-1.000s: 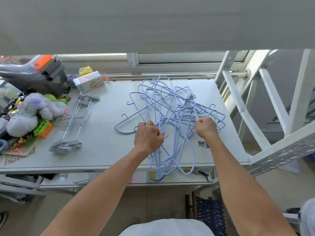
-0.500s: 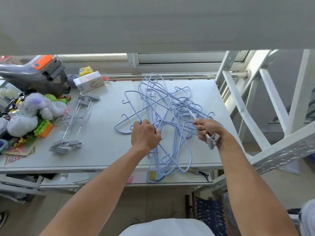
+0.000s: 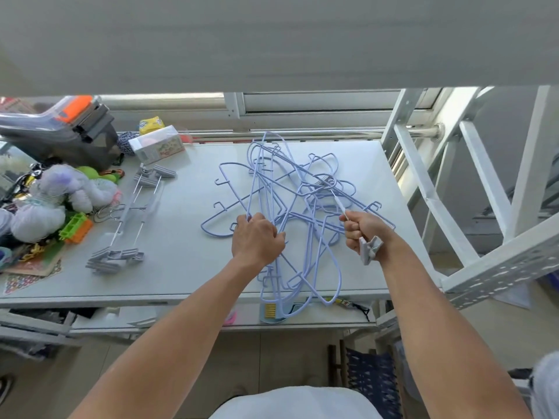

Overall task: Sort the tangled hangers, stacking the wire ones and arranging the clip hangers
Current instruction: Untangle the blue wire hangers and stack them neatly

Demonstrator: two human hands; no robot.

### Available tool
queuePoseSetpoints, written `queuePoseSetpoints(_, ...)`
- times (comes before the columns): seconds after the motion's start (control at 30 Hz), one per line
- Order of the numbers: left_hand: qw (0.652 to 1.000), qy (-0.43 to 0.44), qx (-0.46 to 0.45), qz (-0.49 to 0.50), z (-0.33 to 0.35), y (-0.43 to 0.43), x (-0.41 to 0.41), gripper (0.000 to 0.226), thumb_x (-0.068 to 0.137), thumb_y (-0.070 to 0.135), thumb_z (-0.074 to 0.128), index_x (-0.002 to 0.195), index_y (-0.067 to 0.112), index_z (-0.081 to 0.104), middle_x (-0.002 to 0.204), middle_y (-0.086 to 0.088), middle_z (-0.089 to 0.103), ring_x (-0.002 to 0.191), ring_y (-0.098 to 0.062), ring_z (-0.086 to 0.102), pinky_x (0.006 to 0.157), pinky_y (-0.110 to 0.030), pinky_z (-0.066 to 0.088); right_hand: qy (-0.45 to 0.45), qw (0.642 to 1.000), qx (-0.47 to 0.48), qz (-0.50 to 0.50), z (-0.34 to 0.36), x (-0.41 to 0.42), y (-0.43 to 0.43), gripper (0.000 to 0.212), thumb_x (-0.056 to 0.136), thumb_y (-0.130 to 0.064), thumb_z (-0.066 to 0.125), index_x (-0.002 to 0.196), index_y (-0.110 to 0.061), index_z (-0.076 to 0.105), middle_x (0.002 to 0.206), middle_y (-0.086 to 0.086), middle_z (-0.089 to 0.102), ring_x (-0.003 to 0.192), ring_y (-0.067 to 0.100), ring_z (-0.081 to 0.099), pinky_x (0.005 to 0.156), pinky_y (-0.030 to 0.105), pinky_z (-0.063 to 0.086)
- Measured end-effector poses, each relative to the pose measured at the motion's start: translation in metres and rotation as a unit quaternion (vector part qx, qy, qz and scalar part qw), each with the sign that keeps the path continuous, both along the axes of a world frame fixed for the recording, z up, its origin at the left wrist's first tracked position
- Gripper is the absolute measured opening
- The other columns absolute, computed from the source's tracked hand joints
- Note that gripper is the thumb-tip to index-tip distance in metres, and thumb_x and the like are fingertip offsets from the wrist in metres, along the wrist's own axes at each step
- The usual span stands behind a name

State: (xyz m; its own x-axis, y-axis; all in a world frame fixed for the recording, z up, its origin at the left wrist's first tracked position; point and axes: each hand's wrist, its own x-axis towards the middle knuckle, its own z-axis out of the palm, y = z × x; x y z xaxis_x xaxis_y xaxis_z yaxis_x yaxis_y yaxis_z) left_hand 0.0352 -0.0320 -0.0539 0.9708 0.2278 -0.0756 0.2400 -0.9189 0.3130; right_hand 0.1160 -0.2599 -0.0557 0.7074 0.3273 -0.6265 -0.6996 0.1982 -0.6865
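Note:
A tangle of pale blue wire hangers (image 3: 290,204) lies on the white table (image 3: 187,261), some hanging over its near edge. My left hand (image 3: 257,237) grips several wires at the tangle's near left side. My right hand (image 3: 363,234) grips the rod of a grey clip hanger (image 3: 370,249); one clip sticks out below my fist and the rod runs up into the tangle. A group of grey clip hangers (image 3: 130,219) lies apart on the table's left part.
Plush toys (image 3: 57,198), small plastic toys and a grey and orange appliance (image 3: 60,128) crowd the table's left end. A small box (image 3: 157,146) stands at the back. A white metal frame (image 3: 472,189) rises at the right. A lower shelf sits under the table.
My right hand has pulled a clip hanger's end out of the tangle toward me, lifting it. The wire pile has shifted and bunched leftward. My left hand keeps its grip.

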Motion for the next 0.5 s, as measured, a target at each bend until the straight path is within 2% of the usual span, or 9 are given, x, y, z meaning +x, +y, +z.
queuePoseSetpoints(0.1,0.999,-0.023,-0.038,0.014,-0.003,0.003,0.0,0.04,0.087,0.047,0.057,0.066,0.016,0.069,0.103,0.007,0.058,0.107,-0.025,0.043,0.089,-0.035,0.043,-0.075,0.982,-0.17,0.031,-0.001,-0.002,0.005,0.025,0.103,-0.02,0.043,0.093,-0.004,0.059,0.053,-0.001,0.04,0.032,0.004,0.033,0.033,0.014,0.027)
queuePoseSetpoints(0.17,0.999,-0.031,-0.035,0.006,-0.005,0.006,-0.002,0.039,0.087,0.046,0.057,0.066,0.015,0.069,0.102,0.008,0.056,0.107,-0.024,0.043,0.09,-0.034,0.042,-0.104,0.963,-0.247,0.037,-0.001,0.0,0.008,0.025,0.1,-0.017,0.046,0.095,-0.001,0.064,0.058,0.003,0.043,0.036,0.007,0.035,0.035,0.016,0.026)
queuePoseSetpoints(0.23,0.999,-0.03,-0.022,-0.019,-0.005,0.009,-0.005,0.038,0.087,0.044,0.058,0.06,0.017,0.062,0.103,0.008,0.053,0.109,-0.025,0.042,0.091,-0.035,0.042,-0.12,0.954,-0.272,0.029,-0.002,0.003,0.011,0.026,0.1,-0.016,0.046,0.089,-0.002,0.066,0.059,0.005,0.044,0.043,0.012,0.035,0.037,0.019,0.026)
queuePoseSetpoints(0.3,0.999,-0.024,-0.003,-0.049,-0.002,0.011,-0.009,0.036,0.087,0.044,0.059,0.059,0.021,0.064,0.111,0.006,0.052,0.119,-0.027,0.039,0.097,-0.038,0.041,-0.132,0.953,-0.274,0.009,-0.005,0.006,0.015,0.028,0.1,-0.011,0.045,0.079,-0.005,0.063,0.058,0.006,0.044,0.042,0.013,0.034,0.035,0.019,0.026)
queuePoseSetpoints(0.4,0.995,0.016,0.058,-0.074,0.004,0.012,-0.011,0.034,0.087,0.048,0.056,0.082,0.021,0.076,0.127,0.0,0.051,0.138,-0.035,0.018,0.11,-0.046,0.032,-0.152,0.947,-0.282,-0.011,-0.011,0.011,0.018,0.025,0.098,-0.01,0.05,0.079,-0.005,0.065,0.057,0.006,0.047,0.035,0.01,0.036,0.033,0.018,0.026)
queuePoseSetpoints(0.5,0.992,0.1,0.075,-0.028,0.004,-0.003,-0.007,0.051,0.087,0.059,0.042,0.112,0.021,0.064,0.132,-0.008,0.048,0.138,-0.04,0.014,0.107,-0.056,0.029,-0.182,0.932,-0.313,0.003,-0.017,0.01,0.022,0.018,0.094,-0.013,0.056,0.083,-0.003,0.067,0.057,0.006,0.05,0.037,0.011,0.04,0.036,0.018,0.031)
